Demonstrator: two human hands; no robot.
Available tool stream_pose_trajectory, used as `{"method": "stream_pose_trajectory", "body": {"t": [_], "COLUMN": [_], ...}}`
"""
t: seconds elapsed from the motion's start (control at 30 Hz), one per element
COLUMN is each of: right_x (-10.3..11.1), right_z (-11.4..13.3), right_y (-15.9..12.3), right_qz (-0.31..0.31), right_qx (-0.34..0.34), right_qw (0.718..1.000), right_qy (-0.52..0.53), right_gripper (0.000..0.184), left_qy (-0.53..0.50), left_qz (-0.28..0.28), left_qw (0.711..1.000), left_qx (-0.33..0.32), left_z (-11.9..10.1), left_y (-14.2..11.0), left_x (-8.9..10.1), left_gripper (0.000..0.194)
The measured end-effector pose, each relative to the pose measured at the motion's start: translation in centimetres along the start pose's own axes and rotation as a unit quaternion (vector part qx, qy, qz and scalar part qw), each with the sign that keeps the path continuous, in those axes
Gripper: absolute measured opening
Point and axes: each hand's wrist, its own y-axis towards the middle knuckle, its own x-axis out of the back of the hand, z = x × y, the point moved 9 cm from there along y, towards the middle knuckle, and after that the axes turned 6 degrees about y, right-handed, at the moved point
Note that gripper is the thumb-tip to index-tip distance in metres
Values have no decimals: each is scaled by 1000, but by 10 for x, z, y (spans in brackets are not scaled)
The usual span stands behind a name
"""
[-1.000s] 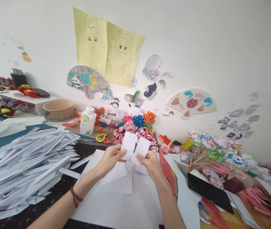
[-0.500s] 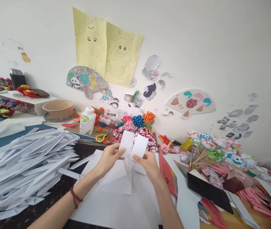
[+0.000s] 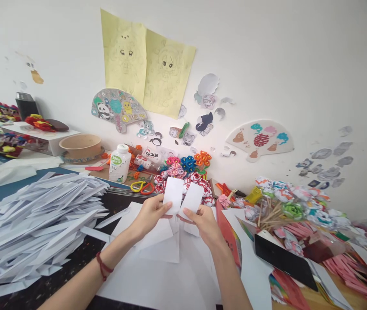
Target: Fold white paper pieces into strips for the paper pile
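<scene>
My left hand (image 3: 152, 215) pinches a small white paper rectangle (image 3: 173, 193) between thumb and fingers, held upright. Beside it, my right hand (image 3: 204, 219) grips a second paper rectangle (image 3: 192, 199), which leans to the right. A narrow gap parts the tops of the two pieces; their lower edges come close together. Below both hands lie loose white sheets (image 3: 160, 252), some overlapping, on a larger white paper (image 3: 157, 288). The fingers behind the held pieces are mostly hidden.
A big heap of folded white paper strips (image 3: 38, 228) lies on the left. Scissors (image 3: 143, 186) and a white bottle (image 3: 119, 164) stand behind. To the right are a black phone (image 3: 285, 261), a red packet (image 3: 230, 237) and paper flowers on sticks (image 3: 291, 210). A wall rises at the back.
Both hands still hold their paper pieces in nearly the same pose. The whole view has shifted slightly, and the right piece leans a little more.
</scene>
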Motion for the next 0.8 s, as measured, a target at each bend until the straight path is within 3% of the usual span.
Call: {"method": "stream_pose_trajectory", "body": {"t": [0.37,0.63,0.8], "right_x": [-1,4,5], "right_z": [3,-1,-4], "right_y": [-2,-1,0], "right_qz": [-11,-10,-3], "right_qx": [-6,-7,-9], "right_qw": [1000,1000,1000], "right_qy": [7,-16,-21], "right_gripper": [30,41,39], "left_qy": [-21,82,69], "left_qz": [5,-35,-7], "left_qw": [1000,996,997], "left_qx": [-14,-26,-21], "left_z": [-4,-1,2], "left_y": [0,1,2], "left_x": [0,9,5], "left_gripper": [42,34,33]}}
